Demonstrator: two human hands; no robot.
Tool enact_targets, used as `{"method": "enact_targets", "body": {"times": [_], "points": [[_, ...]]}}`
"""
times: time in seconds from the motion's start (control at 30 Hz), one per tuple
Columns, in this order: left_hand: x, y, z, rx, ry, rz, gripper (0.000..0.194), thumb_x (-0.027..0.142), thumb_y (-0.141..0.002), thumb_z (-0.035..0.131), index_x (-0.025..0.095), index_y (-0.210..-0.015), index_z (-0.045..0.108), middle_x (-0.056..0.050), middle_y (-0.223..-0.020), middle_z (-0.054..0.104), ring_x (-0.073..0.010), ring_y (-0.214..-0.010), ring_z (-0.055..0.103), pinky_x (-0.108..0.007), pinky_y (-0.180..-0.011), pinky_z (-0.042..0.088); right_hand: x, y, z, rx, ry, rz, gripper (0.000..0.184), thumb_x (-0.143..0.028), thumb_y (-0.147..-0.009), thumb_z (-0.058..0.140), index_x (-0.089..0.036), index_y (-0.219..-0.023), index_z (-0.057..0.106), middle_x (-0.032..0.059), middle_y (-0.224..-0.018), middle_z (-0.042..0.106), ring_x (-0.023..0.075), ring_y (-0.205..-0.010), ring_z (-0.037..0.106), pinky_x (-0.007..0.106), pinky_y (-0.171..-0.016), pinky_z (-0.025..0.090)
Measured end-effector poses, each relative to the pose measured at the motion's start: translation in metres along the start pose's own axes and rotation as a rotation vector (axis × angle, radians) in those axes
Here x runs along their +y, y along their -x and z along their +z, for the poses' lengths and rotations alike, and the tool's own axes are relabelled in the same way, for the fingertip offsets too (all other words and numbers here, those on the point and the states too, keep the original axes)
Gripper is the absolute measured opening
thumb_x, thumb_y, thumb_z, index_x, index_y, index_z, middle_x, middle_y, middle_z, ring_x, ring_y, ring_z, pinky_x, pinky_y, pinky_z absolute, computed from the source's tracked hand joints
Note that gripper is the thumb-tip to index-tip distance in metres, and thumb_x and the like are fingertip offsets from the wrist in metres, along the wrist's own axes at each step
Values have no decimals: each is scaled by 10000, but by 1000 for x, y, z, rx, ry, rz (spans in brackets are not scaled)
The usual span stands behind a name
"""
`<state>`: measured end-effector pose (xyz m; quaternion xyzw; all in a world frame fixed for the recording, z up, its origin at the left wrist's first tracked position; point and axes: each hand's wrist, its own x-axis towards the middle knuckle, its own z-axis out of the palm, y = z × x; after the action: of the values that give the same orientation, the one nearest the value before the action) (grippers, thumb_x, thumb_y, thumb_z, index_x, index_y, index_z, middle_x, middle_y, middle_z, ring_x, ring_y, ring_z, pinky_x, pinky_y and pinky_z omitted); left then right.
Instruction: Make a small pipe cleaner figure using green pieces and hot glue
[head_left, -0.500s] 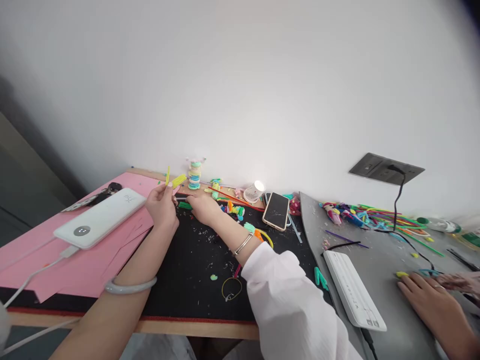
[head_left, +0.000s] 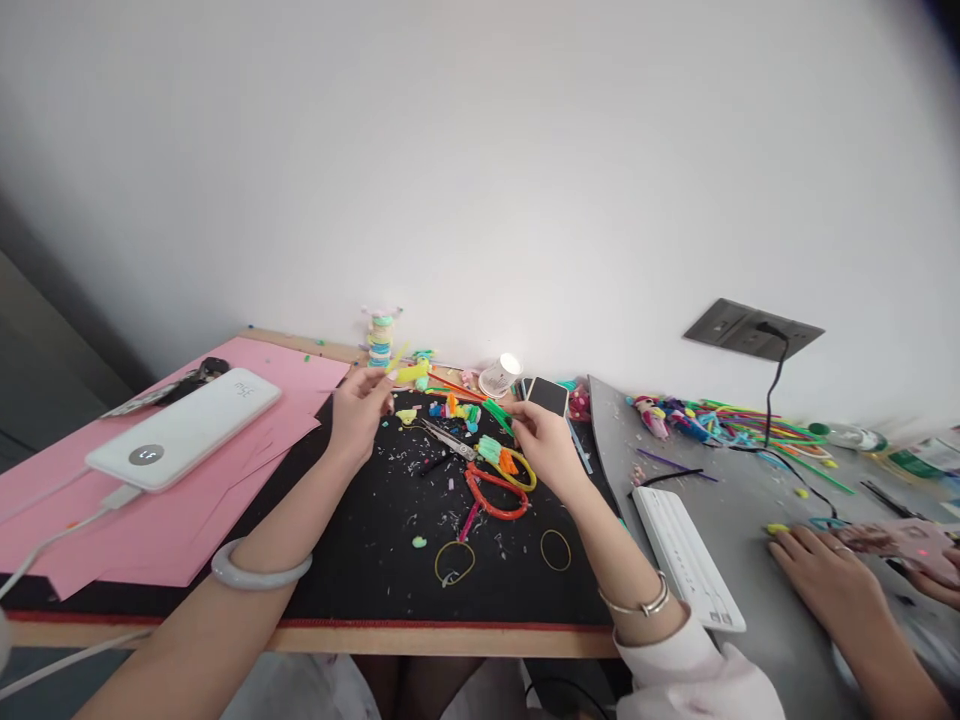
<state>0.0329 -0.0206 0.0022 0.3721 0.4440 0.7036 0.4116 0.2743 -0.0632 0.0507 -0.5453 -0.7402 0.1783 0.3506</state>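
My left hand [head_left: 361,412] is closed in a pinch on a folded bunch of yellow pipe cleaner [head_left: 410,373], with one thin yellow end standing up beside it. To the right, my right hand [head_left: 546,440] pinches a bundle of green pipe cleaner [head_left: 497,414] just over the black mat [head_left: 360,560]. Between my hands lie scissors [head_left: 501,490] with red and yellow handles, their blades pointing away to the left. Mint and orange pipe cleaner pieces [head_left: 495,453] rest by the handles. A small multicoloured pipe cleaner bundle [head_left: 457,408] lies behind the scissors.
A white power bank [head_left: 187,430] sits on pink paper [head_left: 187,530] at left. A paper cup [head_left: 499,376] and phone [head_left: 546,396] are at the back. Another white power bank [head_left: 686,555] lies on the grey mat at right, near another person's hand [head_left: 825,575]. Rubber bands lie in front.
My right hand has moved right, away from my left hand, carrying the green pipe cleaner and uncovering the scissors. My left hand still holds the yellow pipe cleaner. The view has shifted slightly.
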Motion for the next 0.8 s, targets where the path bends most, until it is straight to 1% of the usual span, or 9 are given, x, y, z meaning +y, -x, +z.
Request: {"method": "enact_targets", "body": {"times": [0.1, 0.17, 0.23, 0.37, 0.47, 0.57, 0.63, 0.73, 0.8], "points": [[2, 18, 11, -360, -103, -116, 302, 389, -671, 707, 156, -823, 590, 44, -574, 534, -83, -509, 500, -193, -484, 399, 22, 20, 2, 145, -98, 54, 256, -155, -808, 451, -149, -981, 640, 58, -838, 682, 154, -660, 595, 263, -623, 461], [4, 27, 15, -502, -158, -191, 306, 391, -676, 707, 153, -829, 589, 33, -594, 564, -94, -529, 529, -209, -514, 440, 32, 28, 8, 242, -105, 50, 251, -183, -825, 454, -152, -1000, 631, 57, -833, 674, 147, -631, 569, 265, -604, 458], [6, 33, 17, -603, -211, -235, 297, 391, -698, 690, 151, -841, 588, 15, -643, 600, -106, -568, 568, -232, -560, 477, 39, 32, 12, 265, -76, 19, 248, -190, -830, 461, -159, -1006, 632, 56, -838, 671, 144, -618, 554, 274, -610, 461], [6, 38, 19, -691, -276, -260, 298, 395, -717, 674, 149, -858, 581, 1, -670, 626, -131, -622, 611, -268, -617, 511, 46, 35, 15, 284, -17, -24, 273, -163, -831, 460, -166, -1044, 632, 70, -901, 671, 151, -655, 575, 286, -633, 476], [3, 38, 20, -714, -312, -244, 295, 398, -725, 668, 150, -865, 587, 1, -672, 633, -135, -630, 618, -283, -643, 522, 49, 36, 16, 302, -6, -50, 310, -118, -823, 440, -173, -1057, 635, 84, -987, 661, 177, -797, 609, 298, -698, 490], [-1, 38, 19, -745, -326, -230, 296, 398, -734, 658, 153, -892, 606, -4, -711, 641, -136, -647, 625, -289, -659, 530, 50, 35, 18, 282, -7, -79, 341, -92, -820, 422, -187, -1066, 639, 85, -1040, 643, 191, -912, 603, 309, -758, 492], [-2, 39, 19, -784, -348, -232, 301, 401, -743, 646, 154, -913, 617, -8, -721, 643, -136, -642, 624, -286, -649, 530, 48, 36, 18, 253, -26, -88, 350, -91, -820, 419, -189, -1081, 631, 91, -1078, 622, 181, -891, 603, 292, -712, 501], [-2, 39, 18, -834, -385, -235, 303, 402, -750, 634, 156, -926, 621, -6, -693, 641, -135, -622, 617, -280, -633, 526, 45, 37, 16, 252, -32, -82, 328, -113, -829, 426, -187, -1086, 616, 99, -1122, 586, 150, -761, 588, 273, -620, 490], [-2, 39, 18, -846, -394, -232, 299, 402, -747, 635, 157, -918, 622, -5, -688, 638, -132, -611, 610, -278, -630, 523, 43, 39, 13, 269, 3, -73, 279, -138, -833, 450, -187, -1051, 617, 83, -1029, 614, 139, -678, 557, 280, -619, 476]]}}
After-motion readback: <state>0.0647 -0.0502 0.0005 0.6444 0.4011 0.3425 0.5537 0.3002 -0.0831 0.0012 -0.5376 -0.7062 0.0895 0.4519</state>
